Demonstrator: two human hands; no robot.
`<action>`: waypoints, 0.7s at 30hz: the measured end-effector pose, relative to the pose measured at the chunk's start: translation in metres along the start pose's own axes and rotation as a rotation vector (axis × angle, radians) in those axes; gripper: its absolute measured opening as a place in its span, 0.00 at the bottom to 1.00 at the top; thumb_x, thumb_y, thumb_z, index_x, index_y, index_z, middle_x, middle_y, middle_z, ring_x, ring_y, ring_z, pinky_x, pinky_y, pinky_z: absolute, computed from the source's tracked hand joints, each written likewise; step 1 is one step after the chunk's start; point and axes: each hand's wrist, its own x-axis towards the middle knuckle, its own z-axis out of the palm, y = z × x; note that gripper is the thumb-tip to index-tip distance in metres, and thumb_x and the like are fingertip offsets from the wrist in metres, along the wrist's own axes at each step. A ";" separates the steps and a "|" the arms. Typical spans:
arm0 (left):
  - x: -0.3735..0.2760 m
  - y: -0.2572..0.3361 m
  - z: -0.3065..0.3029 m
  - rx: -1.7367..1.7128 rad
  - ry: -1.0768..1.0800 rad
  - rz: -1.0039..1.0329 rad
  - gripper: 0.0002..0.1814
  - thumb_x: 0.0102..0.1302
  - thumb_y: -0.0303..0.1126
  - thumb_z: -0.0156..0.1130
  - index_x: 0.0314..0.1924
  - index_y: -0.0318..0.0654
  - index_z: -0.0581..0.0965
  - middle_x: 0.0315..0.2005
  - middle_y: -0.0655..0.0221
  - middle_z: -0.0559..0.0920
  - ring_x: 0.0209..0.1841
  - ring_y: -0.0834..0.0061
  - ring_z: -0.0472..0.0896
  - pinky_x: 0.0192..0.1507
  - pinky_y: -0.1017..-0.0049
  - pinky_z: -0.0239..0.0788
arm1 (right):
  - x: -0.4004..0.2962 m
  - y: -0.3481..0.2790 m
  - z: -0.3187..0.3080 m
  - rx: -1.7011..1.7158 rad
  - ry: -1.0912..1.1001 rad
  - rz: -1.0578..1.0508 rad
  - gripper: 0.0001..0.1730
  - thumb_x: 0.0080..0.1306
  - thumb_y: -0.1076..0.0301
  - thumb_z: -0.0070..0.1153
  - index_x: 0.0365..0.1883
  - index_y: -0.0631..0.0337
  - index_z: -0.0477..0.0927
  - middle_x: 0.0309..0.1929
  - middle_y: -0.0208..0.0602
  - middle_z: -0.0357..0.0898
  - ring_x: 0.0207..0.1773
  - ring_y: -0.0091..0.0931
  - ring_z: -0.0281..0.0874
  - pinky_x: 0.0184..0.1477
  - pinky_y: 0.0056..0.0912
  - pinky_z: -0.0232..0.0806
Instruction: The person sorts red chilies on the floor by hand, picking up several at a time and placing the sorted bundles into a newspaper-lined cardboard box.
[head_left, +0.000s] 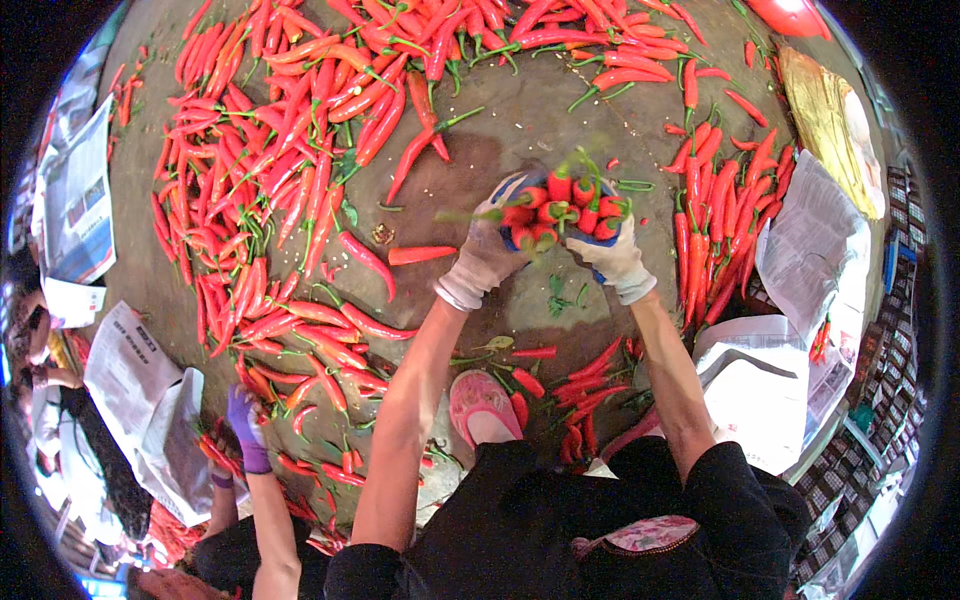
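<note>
Both my hands wear pale knit gloves with blue palms. Between them is a bundle of red chili peppers (559, 206), its green stems turned up towards me and partly blurred. My left hand (491, 244) grips the bundle from the left, and my right hand (616, 251) holds its right side. A large heap of red chilies (247, 172) spreads over the ground to the left and along the top. More chilies lie lined up in a pile (724, 210) right of my right hand. A single chili (422, 256) rests just left of my left glove.
Newspaper sheets (799, 232) and a yellow sack (821, 127) lie at the right, near a black plastic crate (896, 382). More newspaper (146, 390) is at the left. A co-worker's purple-gloved hand (247, 427) is at the lower left. Small chilies (589, 382) lie near my pink shoe (484, 405).
</note>
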 end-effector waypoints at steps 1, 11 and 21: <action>-0.002 -0.006 -0.004 -0.344 -0.003 -0.151 0.27 0.64 0.46 0.52 0.61 0.44 0.65 0.55 0.64 0.73 0.54 0.64 0.74 0.57 0.64 0.68 | 0.003 0.000 0.002 -0.009 -0.010 -0.012 0.41 0.43 0.77 0.68 0.58 0.65 0.66 0.52 0.35 0.75 0.53 0.24 0.72 0.58 0.29 0.64; -0.012 0.019 0.042 0.382 0.110 -0.294 0.21 0.53 0.24 0.65 0.48 0.32 0.73 0.40 0.66 0.80 0.43 0.77 0.76 0.49 0.72 0.67 | -0.012 -0.056 -0.005 0.195 0.166 0.445 0.28 0.48 0.75 0.65 0.49 0.65 0.72 0.40 0.32 0.79 0.42 0.24 0.75 0.47 0.31 0.70; -0.019 0.127 0.166 0.401 -0.244 -0.789 0.19 0.64 0.32 0.57 0.54 0.39 0.69 0.31 0.77 0.76 0.29 0.88 0.71 0.29 0.83 0.63 | -0.106 -0.167 -0.059 0.219 0.202 0.644 0.29 0.50 0.72 0.66 0.52 0.65 0.73 0.42 0.36 0.79 0.42 0.24 0.75 0.46 0.27 0.69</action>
